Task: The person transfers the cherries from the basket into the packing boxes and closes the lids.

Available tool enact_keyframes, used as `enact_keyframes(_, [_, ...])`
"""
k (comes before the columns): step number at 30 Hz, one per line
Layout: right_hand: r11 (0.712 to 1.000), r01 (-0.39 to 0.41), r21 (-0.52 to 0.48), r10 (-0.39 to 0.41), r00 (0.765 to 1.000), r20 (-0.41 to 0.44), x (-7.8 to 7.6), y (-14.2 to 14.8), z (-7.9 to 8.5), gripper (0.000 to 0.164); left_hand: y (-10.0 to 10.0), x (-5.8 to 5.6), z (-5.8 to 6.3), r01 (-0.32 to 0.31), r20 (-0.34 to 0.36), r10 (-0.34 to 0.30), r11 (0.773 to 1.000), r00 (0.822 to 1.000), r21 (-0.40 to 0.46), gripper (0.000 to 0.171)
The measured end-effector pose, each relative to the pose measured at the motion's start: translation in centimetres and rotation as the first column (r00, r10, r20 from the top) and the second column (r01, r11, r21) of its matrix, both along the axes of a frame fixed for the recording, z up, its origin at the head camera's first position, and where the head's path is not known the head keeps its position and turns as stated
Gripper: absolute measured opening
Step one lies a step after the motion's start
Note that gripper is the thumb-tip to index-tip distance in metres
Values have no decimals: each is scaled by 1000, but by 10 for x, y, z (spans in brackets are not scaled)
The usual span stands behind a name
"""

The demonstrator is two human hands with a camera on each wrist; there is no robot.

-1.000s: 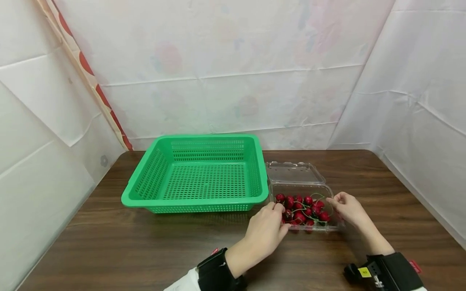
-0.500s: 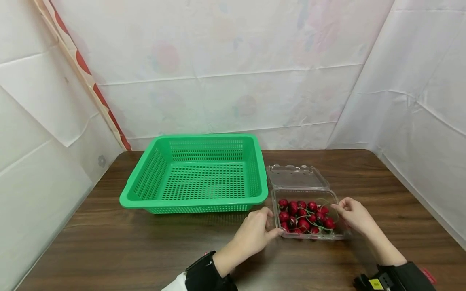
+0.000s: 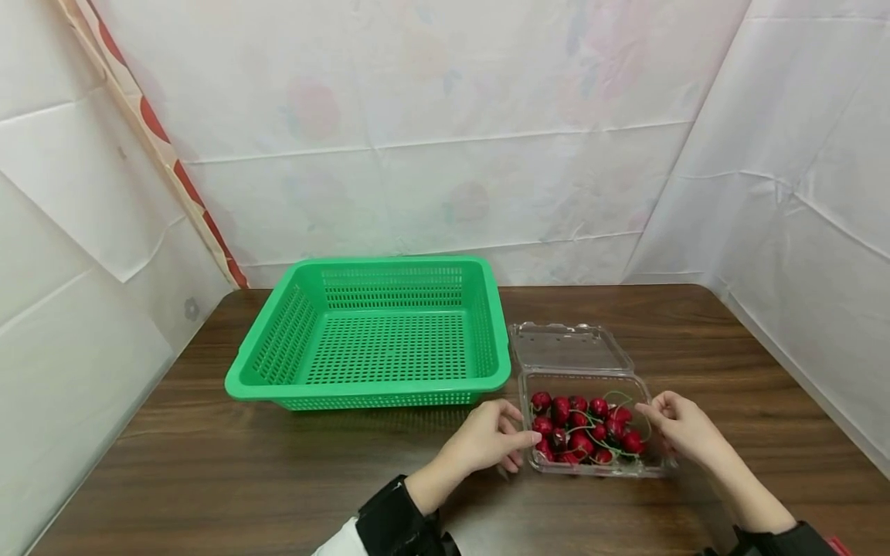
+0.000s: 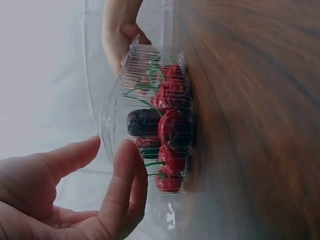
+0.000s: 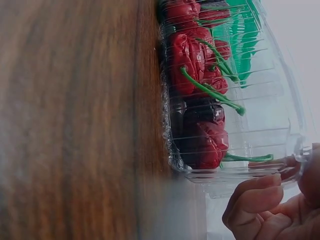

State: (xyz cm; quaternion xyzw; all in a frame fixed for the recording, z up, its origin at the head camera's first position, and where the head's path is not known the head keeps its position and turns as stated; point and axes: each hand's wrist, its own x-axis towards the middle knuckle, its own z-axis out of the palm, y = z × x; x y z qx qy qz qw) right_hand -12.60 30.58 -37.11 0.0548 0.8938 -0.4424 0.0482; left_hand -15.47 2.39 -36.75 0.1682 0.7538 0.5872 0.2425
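A clear plastic clamshell box (image 3: 598, 470) stands on the table, its hinged lid (image 3: 573, 351) folded back behind it. Red cherries (image 3: 580, 442) with green stems lie inside, some darker in the wrist views. My left hand (image 3: 487, 439) is at the box's left side; the left wrist view shows its thumb and fingers apart, the fingertips close to the wall, and contact is hard to tell. At the right edge, my right hand (image 3: 684, 426) pinches the rim; in the right wrist view its fingers (image 5: 260, 197) lie under that corner.
A green perforated plastic basket (image 3: 375, 388) with nothing in it stands to the left of the box, close to its lid. Both rest on a dark wooden table (image 3: 278, 471). White sheets (image 3: 417, 154) hang behind and at both sides.
The box with the cherries has slid toward me and slightly right, away from the basket. My right hand has moved along with it. My left hand has drawn back from over the front left corner.
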Motion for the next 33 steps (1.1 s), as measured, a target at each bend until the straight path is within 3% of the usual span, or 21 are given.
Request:
enact_keyframes(4, [1000, -10, 18, 10, 1000, 9, 1, 1, 0, 28, 2, -2, -5, -17, 101, 8, 996, 995, 90, 25])
enact_keyframes(8, [1000, -25, 18, 25, 1000, 12, 4, 1, -1, 28, 3, -2, -10, -29, 150, 10, 991, 989, 127, 19])
enact_keyframes(18, [993, -116, -8, 116, 993, 10, 7, 7, -3, 29, 4, -4, -16, -22, 217, -23, 979, 976, 204, 12])
enact_keyframes(27, [951, -220, -218, 248, 962, 112, 2, 20, 0, 29, 3, -5, -17, -22, 254, -41, 971, 966, 240, 10])
enact_keyframes(33, [973, -185, -139, 204, 969, 138, -7, 29, 8, 36, 3, -5, -19, -20, 262, -50, 966, 964, 258, 9])
